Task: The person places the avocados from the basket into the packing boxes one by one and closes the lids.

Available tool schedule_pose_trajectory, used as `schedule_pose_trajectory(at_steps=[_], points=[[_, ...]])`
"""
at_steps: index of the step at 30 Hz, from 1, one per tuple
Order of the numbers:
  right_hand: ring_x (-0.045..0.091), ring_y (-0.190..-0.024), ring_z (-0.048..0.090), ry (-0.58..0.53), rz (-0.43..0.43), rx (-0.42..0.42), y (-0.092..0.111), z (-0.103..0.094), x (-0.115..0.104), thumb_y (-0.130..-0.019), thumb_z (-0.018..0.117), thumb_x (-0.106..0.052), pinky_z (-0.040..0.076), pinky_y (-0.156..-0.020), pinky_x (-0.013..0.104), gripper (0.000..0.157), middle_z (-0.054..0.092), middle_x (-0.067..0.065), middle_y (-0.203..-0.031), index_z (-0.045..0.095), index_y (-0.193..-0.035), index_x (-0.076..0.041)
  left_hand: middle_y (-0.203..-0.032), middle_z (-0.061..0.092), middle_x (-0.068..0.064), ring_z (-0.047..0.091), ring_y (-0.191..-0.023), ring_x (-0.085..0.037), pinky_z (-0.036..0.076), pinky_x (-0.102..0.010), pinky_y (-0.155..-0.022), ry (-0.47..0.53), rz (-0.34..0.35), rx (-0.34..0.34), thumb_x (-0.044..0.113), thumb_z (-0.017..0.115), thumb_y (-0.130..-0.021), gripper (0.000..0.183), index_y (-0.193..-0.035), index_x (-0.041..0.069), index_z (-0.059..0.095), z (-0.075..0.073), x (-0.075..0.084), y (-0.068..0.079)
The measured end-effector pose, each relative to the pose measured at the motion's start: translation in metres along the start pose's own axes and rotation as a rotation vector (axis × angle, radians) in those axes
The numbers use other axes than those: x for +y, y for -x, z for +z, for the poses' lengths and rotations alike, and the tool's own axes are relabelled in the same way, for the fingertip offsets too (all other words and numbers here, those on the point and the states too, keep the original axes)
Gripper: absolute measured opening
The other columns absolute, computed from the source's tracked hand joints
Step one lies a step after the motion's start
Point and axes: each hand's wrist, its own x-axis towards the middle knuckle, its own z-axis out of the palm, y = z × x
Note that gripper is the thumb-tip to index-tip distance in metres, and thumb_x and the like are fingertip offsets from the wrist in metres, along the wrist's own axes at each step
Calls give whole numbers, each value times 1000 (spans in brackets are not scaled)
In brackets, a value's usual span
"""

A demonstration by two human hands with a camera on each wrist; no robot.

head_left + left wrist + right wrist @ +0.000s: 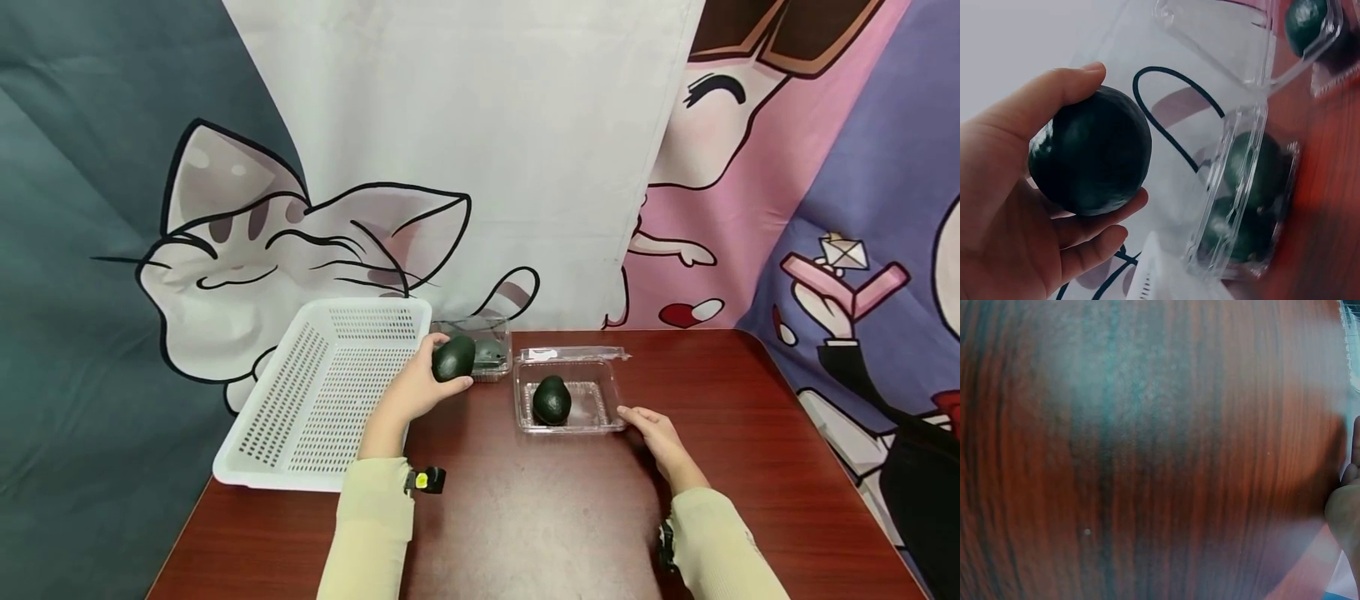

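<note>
In my left hand (420,377) I grip a dark green avocado (453,359), raised above the table beside the basket. The left wrist view shows the thumb on one side of this avocado (1091,153) and curled fingers on the other. My right hand (658,435) pinches the right rim of a clear plastic container (592,408), which stands open. One avocado (552,400) sits in its left half. Only the edge of the right hand (1346,503) shows in the right wrist view, its fingertips out of frame.
A white perforated basket (258,446) stands on the left. Behind the held avocado is another clear container (504,364); the left wrist view shows two avocados (1254,169) in it. A printed cloth (555,167) hangs at the back edge of the reddish-brown table (517,517).
</note>
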Motion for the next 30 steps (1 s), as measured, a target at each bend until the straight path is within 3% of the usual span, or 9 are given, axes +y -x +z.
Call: schedule_pose_trajectory(at_steps=[8,21,30], points=[[10,-69,46,-1,15,-7,3,1,3,-88,62,-32,37,-62,24,28,53,-6,-66,59,-66,-16,-125,51,-11,55,-100,-27,43,-45,-85,47,-34,41,42,75,-73,75,-133,18,36,21,0,7],[8,-77,50,8,60,1,5,-1,2,-87,63,-36,40,-69,23,23,59,-12,-72,68,-71,-20,-111,58,-13,58,-88,-23,47,-40,-75,-8,-51,-56,41,72,-76,71,-133,18,37,49,-1,9],[5,-79,54,-39,79,-13,0,-2,-5,-89,60,-36,42,-76,23,23,63,-13,-72,70,-74,-22,-125,46,-11,55,-97,-24,46,-41,-82,21,-23,-88,37,71,-78,67,-133,18,38,67,1,5]])
